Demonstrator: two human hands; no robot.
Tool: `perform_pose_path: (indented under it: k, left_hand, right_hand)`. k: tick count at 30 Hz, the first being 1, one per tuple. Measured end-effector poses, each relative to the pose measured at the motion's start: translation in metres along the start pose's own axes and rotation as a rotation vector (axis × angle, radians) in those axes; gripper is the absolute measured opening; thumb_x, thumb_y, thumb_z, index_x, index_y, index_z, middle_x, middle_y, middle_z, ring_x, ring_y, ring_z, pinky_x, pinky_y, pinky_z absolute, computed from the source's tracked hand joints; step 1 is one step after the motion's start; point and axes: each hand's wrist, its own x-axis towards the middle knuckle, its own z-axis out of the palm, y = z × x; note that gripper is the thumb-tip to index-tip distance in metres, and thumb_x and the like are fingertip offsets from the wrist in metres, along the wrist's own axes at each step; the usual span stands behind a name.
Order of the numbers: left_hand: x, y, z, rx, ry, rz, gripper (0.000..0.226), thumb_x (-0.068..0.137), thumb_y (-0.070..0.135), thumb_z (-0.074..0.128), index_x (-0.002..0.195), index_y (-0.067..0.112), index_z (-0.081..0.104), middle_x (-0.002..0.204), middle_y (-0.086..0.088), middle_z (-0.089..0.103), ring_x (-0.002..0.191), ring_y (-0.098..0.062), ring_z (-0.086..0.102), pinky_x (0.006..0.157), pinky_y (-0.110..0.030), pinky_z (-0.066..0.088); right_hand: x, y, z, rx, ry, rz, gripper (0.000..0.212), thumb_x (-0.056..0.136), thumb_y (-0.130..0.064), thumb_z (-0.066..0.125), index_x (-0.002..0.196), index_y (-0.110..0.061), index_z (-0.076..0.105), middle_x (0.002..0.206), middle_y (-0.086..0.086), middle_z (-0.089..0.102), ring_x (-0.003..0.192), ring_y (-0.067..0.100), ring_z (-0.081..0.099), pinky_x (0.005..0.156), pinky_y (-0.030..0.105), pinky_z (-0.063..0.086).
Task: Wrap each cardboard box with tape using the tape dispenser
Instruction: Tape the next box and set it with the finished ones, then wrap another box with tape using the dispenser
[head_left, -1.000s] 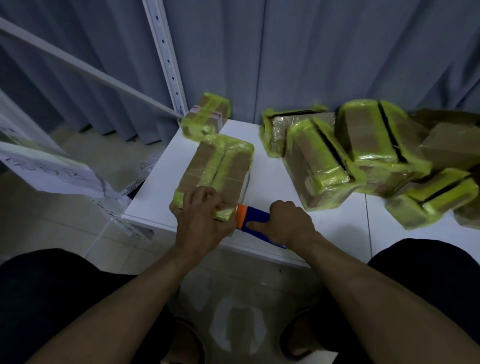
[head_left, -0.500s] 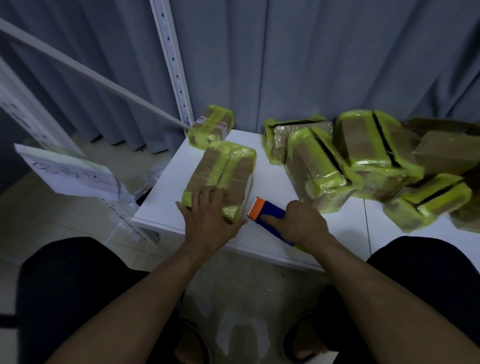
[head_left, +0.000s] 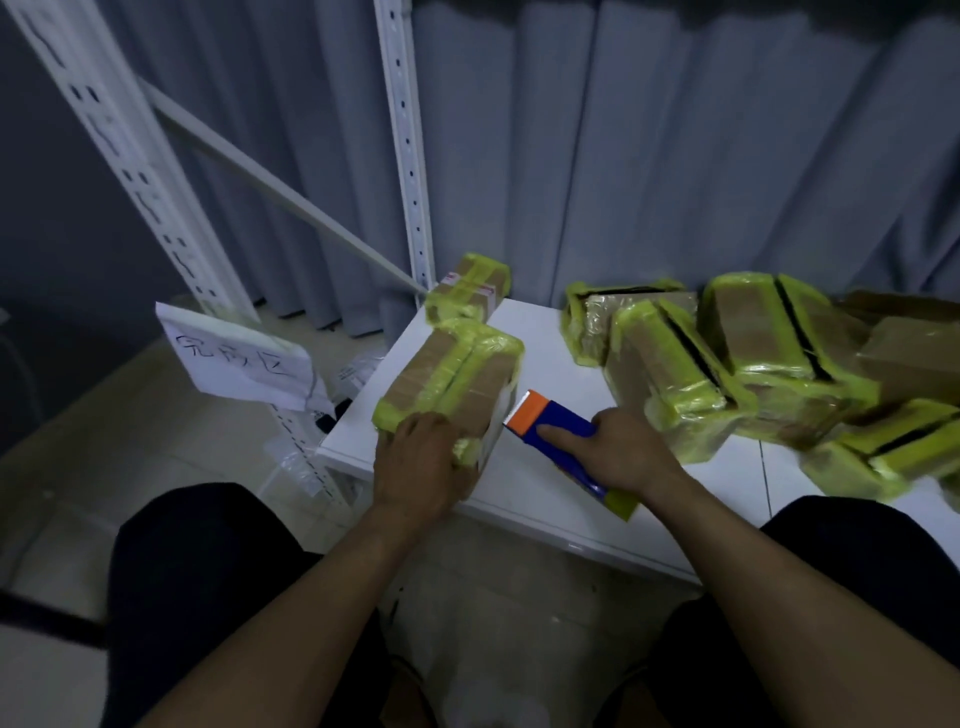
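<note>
On the white table (head_left: 524, 499), a brown cardboard box (head_left: 457, 379) — yellow-taped — lies under the flat left hand (head_left: 421, 467); the right hand (head_left: 618, 452) grips the blue-orange tape dispenser (head_left: 556, 436).

The view was dim, with a cool blue-grey cast. Light fell from above, so the white bench (head_left: 519, 499) under the left hand (head_left: 421, 467) and right hand (head_left: 623, 452) was the brightest surface. A pale sheen lay on the floor (head_left: 457, 675) below them. The tape dispenser (head_left: 550, 431) in the right hand looked sharp, while the taped boxes (head_left: 857, 452) far to its right were smeared by blur. The shelf uprights (head_left: 408, 156) beyond the left hand splayed from wide-angle distortion.
</note>
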Motion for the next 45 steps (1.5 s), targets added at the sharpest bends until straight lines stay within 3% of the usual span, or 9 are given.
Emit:
perform_pose_path:
  k: [6,11,14,21,26,29,35,41,45]
  left_hand:
    - [0.031,-0.015,-0.001,-0.014,0.039,-0.029,0.041,0.075,0.041,0.065,0.111,0.024,0.074,0.120,0.002,0.067,0.113,-0.026,0.056,0.092,-0.042,0.047]
    - [0.080,-0.027,0.001,-0.112,0.026,-0.106,0.027,0.086,0.021,0.069,0.111,0.012,0.072,0.119,-0.007,0.065,0.117,-0.035,0.053,0.096,-0.044,0.048]
    - [0.112,-0.034,0.008,-0.109,0.032,-0.109,0.026,0.085,0.020,0.070,0.109,0.011,0.073,0.117,-0.010,0.066,0.116,-0.037,0.055,0.109,-0.040,0.033]
    - [0.145,-0.033,0.009,-0.239,-0.024,-0.133,0.044,0.081,0.015,0.077,0.123,0.007,0.066,0.133,-0.016,0.052,0.134,-0.035,0.037,0.113,-0.037,0.033]
    - [0.139,-0.033,0.011,-0.060,-0.002,-0.112,0.055,0.072,0.050,0.067,0.124,0.033,0.060,0.133,-0.007,0.051,0.134,-0.035,0.037,0.108,-0.054,0.034]
    - [0.144,-0.010,0.010,-0.110,0.095,0.014,0.084,0.078,0.063,0.054,0.151,0.030,0.032,0.155,-0.004,0.033,0.146,-0.033,0.025,0.115,-0.056,0.026]
    - [0.154,0.098,0.010,-0.194,-0.127,0.192,0.067,0.088,0.046,0.068,0.146,0.020,0.046,0.158,-0.004,0.031,0.147,-0.023,0.023,0.118,-0.032,0.018]
    - [0.187,0.192,0.017,-0.194,-0.491,0.383,0.066,0.089,0.026,0.073,0.145,0.010,0.044,0.150,-0.015,0.041,0.135,-0.030,0.042,0.109,-0.032,0.034]
    - [0.217,0.227,0.040,-0.258,-0.423,0.449,0.082,0.085,0.028,0.078,0.150,0.005,0.033,0.156,-0.009,0.028,0.142,-0.020,0.024,0.113,-0.017,0.013]
  right_hand:
    - [0.041,-0.041,-0.021,-0.015,-0.063,-0.073,0.073,0.084,-0.079,0.056,0.071,-0.008,0.056,0.064,0.007,0.058,0.060,0.018,0.057,0.054,0.028,0.038]
    - [0.083,-0.057,-0.025,0.015,-0.073,-0.067,0.071,0.083,-0.078,0.058,0.077,-0.008,0.060,0.064,0.007,0.062,0.057,0.014,0.057,0.051,0.025,0.036]
    - [0.106,-0.061,-0.021,0.035,-0.075,-0.063,0.071,0.083,-0.078,0.060,0.076,-0.007,0.061,0.065,0.007,0.062,0.060,0.015,0.058,0.052,0.026,0.038]
    - [0.140,-0.053,-0.022,0.126,-0.060,-0.046,0.073,0.080,-0.077,0.064,0.076,-0.004,0.062,0.073,0.014,0.066,0.069,0.024,0.064,0.061,0.031,0.043]
    - [0.140,-0.040,-0.040,0.214,-0.016,0.000,0.073,0.079,-0.077,0.065,0.072,-0.005,0.064,0.072,0.015,0.069,0.068,0.025,0.065,0.061,0.032,0.044]
    - [0.126,-0.030,-0.061,0.369,0.045,0.038,0.068,0.080,-0.074,0.069,0.075,-0.006,0.071,0.078,0.013,0.072,0.069,0.023,0.065,0.062,0.033,0.044]
    - [0.076,0.024,-0.118,0.597,0.245,0.131,0.068,0.078,-0.077,0.068,0.081,-0.009,0.075,0.077,0.006,0.071,0.070,0.021,0.065,0.062,0.031,0.043]
    - [0.027,0.096,-0.149,0.595,0.350,0.267,0.063,0.076,-0.072,0.074,0.074,-0.009,0.075,0.071,0.004,0.072,0.068,0.019,0.066,0.061,0.031,0.046]
    - [0.023,0.129,-0.154,0.662,0.355,0.334,0.066,0.073,-0.073,0.075,0.084,-0.008,0.077,0.083,0.009,0.075,0.077,0.023,0.070,0.068,0.033,0.049]
